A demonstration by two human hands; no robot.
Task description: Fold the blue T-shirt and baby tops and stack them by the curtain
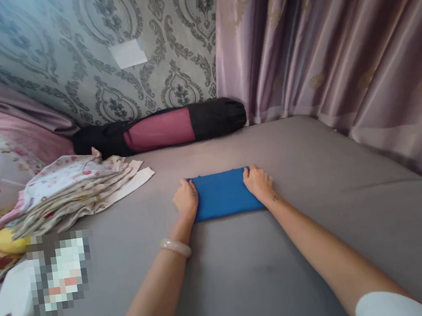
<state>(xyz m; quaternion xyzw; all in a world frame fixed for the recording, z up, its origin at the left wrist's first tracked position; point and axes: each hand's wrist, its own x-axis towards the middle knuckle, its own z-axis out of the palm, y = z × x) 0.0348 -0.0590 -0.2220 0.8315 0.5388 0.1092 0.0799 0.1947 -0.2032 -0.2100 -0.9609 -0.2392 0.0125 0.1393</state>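
A blue folded cloth lies flat as a neat rectangle on the grey bed sheet. My left hand grips its far left corner with the fingers curled over the edge. At the far right corner, my right hand holds the same cloth, its fingers closed round the edge. A pale bangle sits on my left wrist. What the fingertips do under the cloth is hidden.
A stack of folded clothes lies to the left. Behind, a long black and pink bag rests against the patterned wall. Curtains hang along the right. A white device and a blurred-out object are at the near left.
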